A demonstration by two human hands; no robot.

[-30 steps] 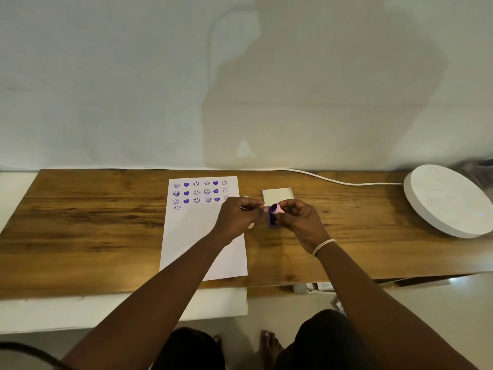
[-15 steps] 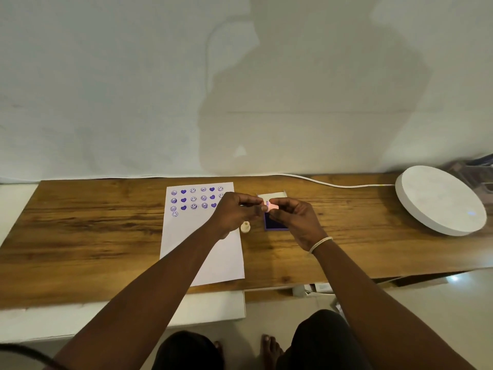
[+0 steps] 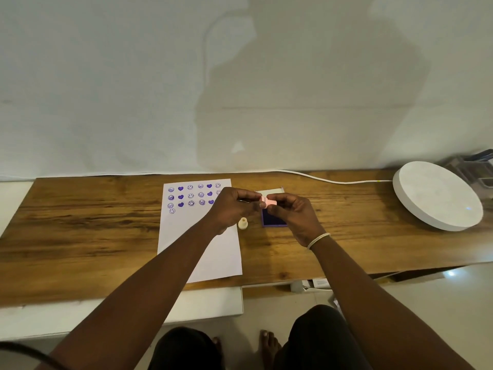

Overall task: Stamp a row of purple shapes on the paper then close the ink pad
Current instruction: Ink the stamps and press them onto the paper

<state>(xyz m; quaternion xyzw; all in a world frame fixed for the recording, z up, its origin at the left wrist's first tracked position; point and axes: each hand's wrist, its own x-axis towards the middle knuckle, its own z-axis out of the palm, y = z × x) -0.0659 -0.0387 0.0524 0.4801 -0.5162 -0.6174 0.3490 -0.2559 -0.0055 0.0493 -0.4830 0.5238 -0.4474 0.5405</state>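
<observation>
**Small pink stamp pinched over open ink pad**

Your left hand (image 3: 233,206) and right hand (image 3: 292,212) both pinch the pink stamp (image 3: 269,202) just above the open ink pad (image 3: 274,220), beside the paper (image 3: 198,236). It looks light, rigid and slippery-small, so grip its sides, clear of the inked face. Wrists are raised, fingers curled inward. A cream stamp (image 3: 243,223) stands nearby.

Paper, ink pad and hands near the back edge of the table

The paper (image 3: 198,236) lies on the table (image 3: 80,231), reaching from near the back edge to the front edge; its stamped shapes (image 3: 190,196) sit in rows at the far end. Just right of the paper stands a small stamp (image 3: 242,223), and right of that the ink pad (image 3: 273,219), its lid (image 3: 269,193) behind it. The left hand (image 3: 232,208) and right hand (image 3: 296,212) meet above the pad, holding a small stamp piece (image 3: 269,202) between them. A round disc (image 3: 437,194) rests at the table's right end, a cable (image 3: 333,180) running along the back edge to it.
</observation>
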